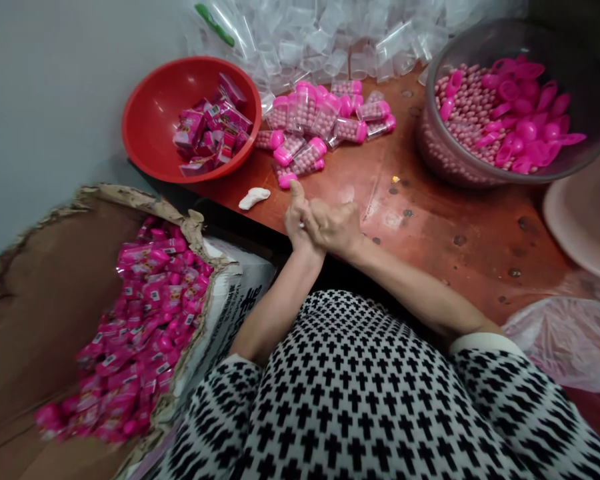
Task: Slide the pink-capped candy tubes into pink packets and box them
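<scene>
My left hand (297, 223) and my right hand (337, 225) meet at the near edge of the reddish-brown table. The right one is closed, its curled fingers pressed against the left palm. On the left hand the thumb points up and away from me, while its other fingers are largely covered. Whatever lies between the hands, if anything, I cannot make out. Just beyond the left thumb is a pile of clear tubes (307, 110) filled with pink beads and capped in bright pink. A small crumpled white piece (254, 198) rests left of my hands.
A red bowl (150, 120) with small pink packets stands at the left. Clear empty tubes (325, 40) are heaped at the back. On the right is a dark translucent tub (430, 143) of pink beads and scoops. An open carton (45, 280) of packed pink pieces sits lower left.
</scene>
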Available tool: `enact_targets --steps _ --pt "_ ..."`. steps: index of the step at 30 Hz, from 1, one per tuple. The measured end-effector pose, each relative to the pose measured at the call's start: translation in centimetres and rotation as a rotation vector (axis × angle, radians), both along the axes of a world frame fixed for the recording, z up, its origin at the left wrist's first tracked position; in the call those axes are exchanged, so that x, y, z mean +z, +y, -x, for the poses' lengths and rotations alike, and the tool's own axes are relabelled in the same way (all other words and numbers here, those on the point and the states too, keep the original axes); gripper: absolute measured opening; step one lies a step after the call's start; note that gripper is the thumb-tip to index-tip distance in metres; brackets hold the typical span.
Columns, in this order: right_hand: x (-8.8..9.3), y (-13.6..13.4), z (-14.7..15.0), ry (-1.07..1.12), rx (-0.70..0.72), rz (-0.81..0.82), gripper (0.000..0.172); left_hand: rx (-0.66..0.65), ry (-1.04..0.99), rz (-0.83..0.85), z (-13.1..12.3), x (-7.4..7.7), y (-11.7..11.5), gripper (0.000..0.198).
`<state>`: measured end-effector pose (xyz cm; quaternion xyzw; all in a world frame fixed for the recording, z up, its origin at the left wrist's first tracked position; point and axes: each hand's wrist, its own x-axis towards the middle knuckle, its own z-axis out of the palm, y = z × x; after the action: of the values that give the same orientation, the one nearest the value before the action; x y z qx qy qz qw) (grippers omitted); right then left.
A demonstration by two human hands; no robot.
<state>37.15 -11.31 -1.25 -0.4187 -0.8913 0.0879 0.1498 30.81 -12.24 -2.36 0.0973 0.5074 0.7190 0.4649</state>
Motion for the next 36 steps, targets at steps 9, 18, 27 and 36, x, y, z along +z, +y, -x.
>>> enact_targets --steps 9,18,27,36 --pt "-0.7 7.8 -4.2 -0.329 0.041 0.096 0.062 -0.086 0.368 0.141 2.0 -0.7 -2.5 0.056" --pt "-1.1 9.1 -5.7 -0.400 0.153 0.017 0.063 -0.019 1.414 0.332 12.1 -2.3 -2.2 0.038" --pt "-0.9 8.0 -9.3 -0.066 -0.183 0.046 0.040 0.035 1.511 0.346 13.5 -3.4 -1.9 0.036" --pt "-0.9 3.4 -12.0 0.330 -0.271 0.194 0.024 -0.606 1.686 -0.092 1.3 -3.2 -0.9 0.042"
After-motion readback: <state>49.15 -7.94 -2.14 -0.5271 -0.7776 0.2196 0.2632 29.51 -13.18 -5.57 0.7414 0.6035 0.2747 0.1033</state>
